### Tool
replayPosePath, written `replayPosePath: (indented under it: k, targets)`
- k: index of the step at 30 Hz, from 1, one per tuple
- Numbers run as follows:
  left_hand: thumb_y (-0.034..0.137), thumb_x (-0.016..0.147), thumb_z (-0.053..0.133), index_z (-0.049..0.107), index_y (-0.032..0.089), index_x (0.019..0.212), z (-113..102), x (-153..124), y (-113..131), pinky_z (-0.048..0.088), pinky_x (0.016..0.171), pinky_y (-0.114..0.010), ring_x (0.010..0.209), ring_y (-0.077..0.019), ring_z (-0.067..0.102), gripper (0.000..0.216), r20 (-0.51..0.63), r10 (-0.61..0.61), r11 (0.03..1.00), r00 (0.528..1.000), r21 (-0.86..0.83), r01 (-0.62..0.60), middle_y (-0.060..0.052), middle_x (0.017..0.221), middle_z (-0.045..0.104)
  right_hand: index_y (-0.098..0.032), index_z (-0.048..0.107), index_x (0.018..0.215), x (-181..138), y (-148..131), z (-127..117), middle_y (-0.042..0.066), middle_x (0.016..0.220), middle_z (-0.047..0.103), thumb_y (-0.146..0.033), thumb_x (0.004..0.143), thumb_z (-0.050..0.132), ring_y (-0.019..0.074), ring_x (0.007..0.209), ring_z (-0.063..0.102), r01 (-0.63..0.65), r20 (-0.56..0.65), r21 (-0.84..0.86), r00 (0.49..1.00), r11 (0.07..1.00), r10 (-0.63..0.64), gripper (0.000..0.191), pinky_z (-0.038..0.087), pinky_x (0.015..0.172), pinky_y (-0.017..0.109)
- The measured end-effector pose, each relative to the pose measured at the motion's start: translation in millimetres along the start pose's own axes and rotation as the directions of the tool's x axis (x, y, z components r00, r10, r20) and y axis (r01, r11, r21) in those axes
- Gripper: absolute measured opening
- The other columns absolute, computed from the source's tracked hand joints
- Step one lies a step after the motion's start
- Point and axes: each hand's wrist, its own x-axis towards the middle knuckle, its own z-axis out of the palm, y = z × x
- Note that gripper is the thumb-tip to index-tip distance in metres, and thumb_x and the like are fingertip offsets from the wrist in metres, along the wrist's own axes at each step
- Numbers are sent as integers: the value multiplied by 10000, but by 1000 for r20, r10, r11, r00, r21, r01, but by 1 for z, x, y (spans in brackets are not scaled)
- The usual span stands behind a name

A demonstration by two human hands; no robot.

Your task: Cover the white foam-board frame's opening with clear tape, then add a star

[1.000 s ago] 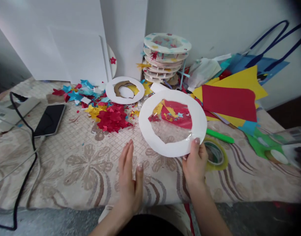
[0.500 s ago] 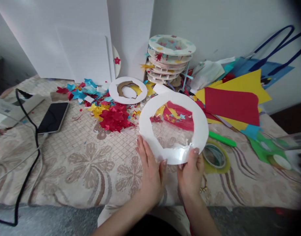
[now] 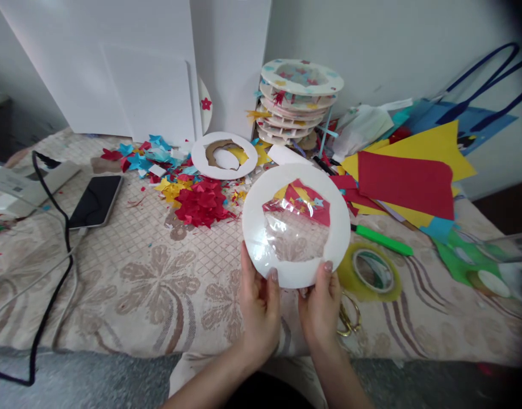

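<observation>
Between my hands, above the table, is a white paper ring (image 3: 254, 213). A clear plastic film (image 3: 295, 241) spans its angular cut-out, shiny with glare; tablecloth and coloured paper show through it. My left hand (image 3: 261, 312) grips the ring's lower left edge, thumb in front and fingers partly hidden behind. At the lower right edge, my right hand (image 3: 322, 315) pinches it the same way. Close to my right hand lie gold-handled scissors (image 3: 349, 318), their blades not visible, and a roll of clear tape (image 3: 374, 271). A green cutter (image 3: 384, 240) rests just beyond the tape.
Red paper stars (image 3: 201, 203) are heaped left of centre. Another white ring (image 3: 200, 159) lies behind them, near a stack of decorated rings (image 3: 301, 102). Coloured sheets (image 3: 405, 184) spread at right. At left are a phone (image 3: 95, 201) and a black cable (image 3: 58, 272).
The ring has tilted and shifted slightly left, and glare now covers more of its film. My left hand has slid lower along the edge, its fingers going behind the ring.
</observation>
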Motion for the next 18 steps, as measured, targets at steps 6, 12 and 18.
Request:
replayPosePath:
  k: [6, 12, 18]
  targets:
    - [288, 966, 494, 9, 399, 1537, -13, 19, 4, 228, 1204, -419, 1498, -232, 103, 757, 41, 26, 998, 999, 48, -28, -8, 1656, 16, -196, 612, 991, 5, 0, -3, 23, 848, 689, -535, 857, 597, 151, 688, 644, 72, -9, -10, 997, 997, -72, 364, 501, 564, 255]
    - [256, 961, 499, 158, 340, 1542, -27, 41, 14, 154, 1220, -442, 1498, -243, 125, 678, 51, 187, 956, 981, 218, -194, -15, 1642, 151, -204, 556, 943, 4, 5, -6, -19, 704, 612, -564, 852, 587, 106, 540, 543, 89, -4, -50, 996, 995, -89, 373, 365, 439, 204]
    - [313, 911, 603, 424, 294, 1443, -21, 40, 19, 424, 1084, -340, 1344, -225, 474, 562, -105, -56, 994, 993, -104, 45, -46, 1486, 492, -213, 543, 880, -2, 8, -5, -63, 602, 545, -564, 845, 603, 91, 464, 457, 29, 14, -33, 1000, 999, -28, 359, 327, 429, 218]
